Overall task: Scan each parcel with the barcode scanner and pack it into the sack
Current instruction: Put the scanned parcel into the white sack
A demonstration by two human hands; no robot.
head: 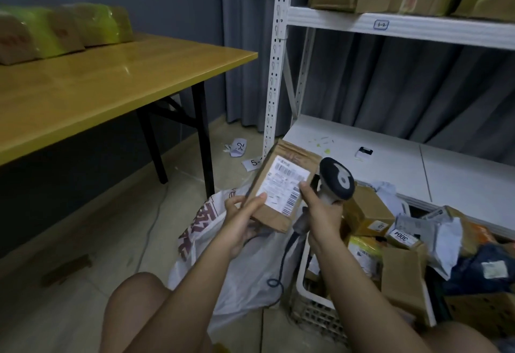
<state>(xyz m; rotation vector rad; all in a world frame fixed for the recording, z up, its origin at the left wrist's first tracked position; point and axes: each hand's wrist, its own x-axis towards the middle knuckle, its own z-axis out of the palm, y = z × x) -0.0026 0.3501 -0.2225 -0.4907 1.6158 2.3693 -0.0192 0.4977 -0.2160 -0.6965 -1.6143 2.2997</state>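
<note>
A brown cardboard parcel [281, 188] is held up at centre of view, label side w/ barcodes turned toward the camera, tilted so its far end points up and right. It is gripped at its near-left corner by the left hand [242, 219]: thumb laid across the top face, other fingers curled under the left edge. The barcode scanner [335, 182] is grasped by the right hand [320, 210], fingers wrapped round the grip, head held just right of the parcel, close to its right edge; whether the two touch cannot be told. A dark coiled cable [281, 263] is seen hanging from the scanner's base down toward the floor.

The white woven sack [239, 269] w/ red print is spread on the floor directly below both hands, mouth crumpled. At near right a white plastic crate [315, 305] is piled w/ more boxes and poly mailers [412, 244]. Behind, a white metal shelf unit [390, 26] is loaded w/ cartons on the upper level. At far left, a yellow-topped table [92, 85] carries parcels taped in green. Paper slips [239, 147] lie on the floor near the shelf post.
</note>
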